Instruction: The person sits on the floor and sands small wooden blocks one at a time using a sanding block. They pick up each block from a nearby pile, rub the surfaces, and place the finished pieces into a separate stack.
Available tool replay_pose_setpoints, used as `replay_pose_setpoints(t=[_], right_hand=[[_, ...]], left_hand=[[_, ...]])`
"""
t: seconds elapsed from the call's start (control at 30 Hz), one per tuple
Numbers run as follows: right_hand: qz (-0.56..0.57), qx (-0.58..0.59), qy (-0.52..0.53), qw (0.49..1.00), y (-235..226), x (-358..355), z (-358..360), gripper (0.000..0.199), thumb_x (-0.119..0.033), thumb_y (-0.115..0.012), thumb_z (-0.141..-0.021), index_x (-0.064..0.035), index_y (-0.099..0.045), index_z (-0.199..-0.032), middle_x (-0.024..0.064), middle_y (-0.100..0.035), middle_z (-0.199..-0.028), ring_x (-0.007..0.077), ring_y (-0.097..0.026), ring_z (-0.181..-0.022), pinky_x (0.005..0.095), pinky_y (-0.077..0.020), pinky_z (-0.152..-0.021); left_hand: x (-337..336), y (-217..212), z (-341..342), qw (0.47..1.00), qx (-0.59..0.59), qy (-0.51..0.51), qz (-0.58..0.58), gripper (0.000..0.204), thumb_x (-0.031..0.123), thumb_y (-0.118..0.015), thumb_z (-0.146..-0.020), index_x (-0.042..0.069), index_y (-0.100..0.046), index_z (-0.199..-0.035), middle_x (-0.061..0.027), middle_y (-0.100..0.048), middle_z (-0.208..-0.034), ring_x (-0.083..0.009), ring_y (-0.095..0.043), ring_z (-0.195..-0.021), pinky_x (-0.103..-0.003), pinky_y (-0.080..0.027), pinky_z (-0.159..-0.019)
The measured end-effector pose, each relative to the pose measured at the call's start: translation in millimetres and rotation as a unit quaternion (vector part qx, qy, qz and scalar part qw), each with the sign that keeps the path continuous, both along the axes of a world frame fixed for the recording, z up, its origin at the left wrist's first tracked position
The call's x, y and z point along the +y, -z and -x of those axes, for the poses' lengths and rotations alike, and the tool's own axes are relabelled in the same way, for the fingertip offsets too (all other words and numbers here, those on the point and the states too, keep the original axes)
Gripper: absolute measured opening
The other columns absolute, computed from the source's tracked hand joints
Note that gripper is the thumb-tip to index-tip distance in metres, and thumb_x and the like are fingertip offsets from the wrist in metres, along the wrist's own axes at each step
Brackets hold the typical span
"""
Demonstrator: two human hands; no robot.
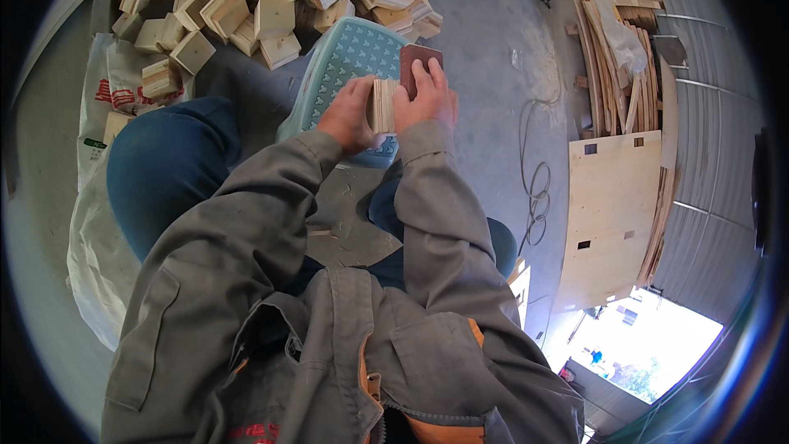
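Observation:
My left hand (348, 118) is closed around a small stack of plywood pieces (384, 107), their layered edges facing up. In my right hand (431, 103) is a reddish-brown rectangular block that looks like a sanding block (408, 64), with the fingers bent over its face. The right thumb side rests against the plywood stack, and the sanding block sits just beyond its right edge. Both hands are above a light blue-green plastic stool (310, 74) with a patterned top. Whether the sanding block touches the plywood is hidden by my right hand.
A heap of square plywood pieces (274, 18) lies beyond the stool, toward the left. A white woven sack (94, 222) is beside my left knee (168, 168). On the right are a looped cable (538, 189), stacked boards (604, 74) and a large plywood panel (612, 205).

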State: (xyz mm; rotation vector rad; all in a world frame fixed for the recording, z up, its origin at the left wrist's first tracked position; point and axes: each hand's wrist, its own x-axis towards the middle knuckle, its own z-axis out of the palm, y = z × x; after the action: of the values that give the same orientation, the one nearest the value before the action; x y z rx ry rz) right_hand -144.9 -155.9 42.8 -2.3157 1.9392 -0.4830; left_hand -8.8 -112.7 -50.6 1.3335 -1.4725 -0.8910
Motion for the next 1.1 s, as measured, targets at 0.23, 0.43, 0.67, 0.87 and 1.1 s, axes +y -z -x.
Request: replay_pose_setpoints(t=[0.23,0.43,0.67,0.87,1.1], right_hand=[[0.021,-0.020,-0.035,0.999,8.3,39.8,18.6,0.059,-0.023,-0.075,-0.090,-0.0080,-0.066,-0.146,0.0172,-0.054,-0.160,0.0399,-0.054,-0.138,0.0484,-0.0437,-0.117],[0.020,-0.017,-0.072,0.997,2.7,119.2,43.8,0.059,-0.019,-0.078,-0.088,-0.0059,-0.067,-0.144,0.0189,-0.053,-0.160,0.0405,-0.056,-0.136,0.0500,-0.0443,-0.115],[0.027,-0.036,-0.065,0.997,2.4,72.3,24.9,0.057,-0.020,-0.077,-0.089,-0.0060,-0.067,-0.143,0.0185,-0.055,-0.158,0.0416,-0.057,-0.135,0.0499,-0.0439,-0.116],[-0.026,-0.018,-0.007,0.999,-4.3,-15.2,-10.9,0.059,-0.028,-0.075,-0.089,-0.0094,-0.067,-0.145,0.0173,-0.055,-0.159,0.0383,-0.056,-0.138,0.0476,-0.0431,-0.118],[0.024,-0.048,-0.072,0.996,12.0,27.6,14.1,0.060,-0.024,-0.077,-0.089,-0.0092,-0.066,-0.146,0.0182,-0.054,-0.160,0.0404,-0.056,-0.137,0.0486,-0.0434,-0.117]], left_hand=[[-1.1,3.2,-3.2,1.000,0.000,0.008,-0.002,0.098,0.013,-0.093,-0.062,0.008,-0.045,-0.148,-0.0204,-0.055,-0.141,-0.0441,-0.054,-0.134,-0.048,-0.050,-0.112],[2.2,7.0,-2.6,1.000,0.015,0.006,0.009,0.096,0.012,-0.092,-0.061,0.007,-0.047,-0.147,-0.0206,-0.056,-0.140,-0.0439,-0.055,-0.133,-0.047,-0.050,-0.113],[2.5,8.6,2.0,0.999,0.019,-0.015,0.023,0.095,0.013,-0.092,-0.064,0.009,-0.047,-0.147,-0.0199,-0.056,-0.141,-0.0432,-0.055,-0.134,-0.046,-0.050,-0.113],[0.6,2.6,-1.4,1.000,0.009,-0.005,-0.001,0.094,0.017,-0.094,-0.067,0.007,-0.047,-0.147,-0.0220,-0.057,-0.140,-0.0433,-0.056,-0.133,-0.047,-0.049,-0.113],[1.5,4.7,-1.5,1.000,0.002,0.006,0.017,0.093,0.022,-0.095,-0.070,0.006,-0.046,-0.148,-0.0233,-0.057,-0.140,-0.0433,-0.056,-0.133,-0.047,-0.049,-0.113]])
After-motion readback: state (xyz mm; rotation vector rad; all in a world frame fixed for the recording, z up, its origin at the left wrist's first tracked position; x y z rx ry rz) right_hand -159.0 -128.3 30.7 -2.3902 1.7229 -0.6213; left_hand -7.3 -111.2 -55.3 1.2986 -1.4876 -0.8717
